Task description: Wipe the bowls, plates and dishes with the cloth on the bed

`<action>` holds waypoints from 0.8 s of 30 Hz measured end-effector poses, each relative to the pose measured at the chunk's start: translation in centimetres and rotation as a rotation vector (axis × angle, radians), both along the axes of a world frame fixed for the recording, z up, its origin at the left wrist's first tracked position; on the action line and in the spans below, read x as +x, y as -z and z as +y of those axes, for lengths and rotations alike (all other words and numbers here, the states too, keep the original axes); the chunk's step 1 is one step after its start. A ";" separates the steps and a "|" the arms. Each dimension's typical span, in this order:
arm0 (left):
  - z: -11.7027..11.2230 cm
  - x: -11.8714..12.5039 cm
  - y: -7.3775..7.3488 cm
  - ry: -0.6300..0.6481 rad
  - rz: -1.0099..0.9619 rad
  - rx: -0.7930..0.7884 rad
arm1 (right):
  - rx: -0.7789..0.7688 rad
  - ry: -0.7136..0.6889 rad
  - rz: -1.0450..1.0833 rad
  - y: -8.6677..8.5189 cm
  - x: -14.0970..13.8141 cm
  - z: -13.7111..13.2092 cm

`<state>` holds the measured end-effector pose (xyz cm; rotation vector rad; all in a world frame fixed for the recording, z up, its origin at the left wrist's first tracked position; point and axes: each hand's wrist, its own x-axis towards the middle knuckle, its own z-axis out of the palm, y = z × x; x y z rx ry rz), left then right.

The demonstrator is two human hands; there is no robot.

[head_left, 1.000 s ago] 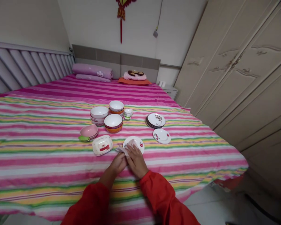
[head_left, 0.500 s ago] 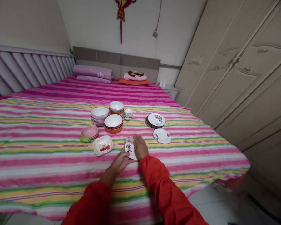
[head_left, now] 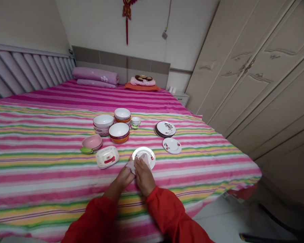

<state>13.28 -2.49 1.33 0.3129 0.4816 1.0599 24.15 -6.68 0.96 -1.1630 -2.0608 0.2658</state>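
A white plate with red flowers (head_left: 144, 151) is tilted up between my hands, its face turned toward me. My left hand (head_left: 125, 176) grips the plate's lower left edge, with part of a pale pink cloth (head_left: 131, 165) by its fingers. Across the plate's lower face, my right hand (head_left: 144, 173) presses the cloth with its fingers pointing up and left. Both hands cover the lower part of the plate. A similar flowered plate (head_left: 172, 145) lies to the right, just in front of a stack of dark-rimmed plates (head_left: 165, 129).
Left of my hands are a rectangular dish (head_left: 107, 157) and pink bowls (head_left: 91, 142) with a green handle. Behind them stand stacked bowls (head_left: 119, 131), more bowls (head_left: 103, 121) and small cups (head_left: 135, 120). Everything rests on a striped bed sheet (head_left: 66, 175); a wardrobe (head_left: 233, 77) stands right.
My right hand has slid from the plate's right side down and left across its face with the cloth. The plate now faces me more fully. The view has shifted slightly.
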 end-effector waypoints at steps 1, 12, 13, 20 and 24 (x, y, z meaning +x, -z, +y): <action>0.1 0.1 0.0 -0.037 -0.005 0.011 | 0.000 -0.006 -0.004 -0.4 -0.4 0.7; -1.6 -0.4 -1.1 0.030 0.174 0.127 | -0.028 0.203 -0.012 -1.8 2.1 6.9; -1.7 -0.4 -1.3 0.028 0.180 0.126 | -0.027 0.229 -0.004 -1.5 2.6 6.5; -1.6 -0.2 -0.9 0.039 0.154 0.119 | 0.036 0.274 0.033 1.5 3.5 0.1; -0.9 -0.2 0.1 0.077 0.054 0.038 | 0.002 0.173 0.029 1.5 1.1 -2.0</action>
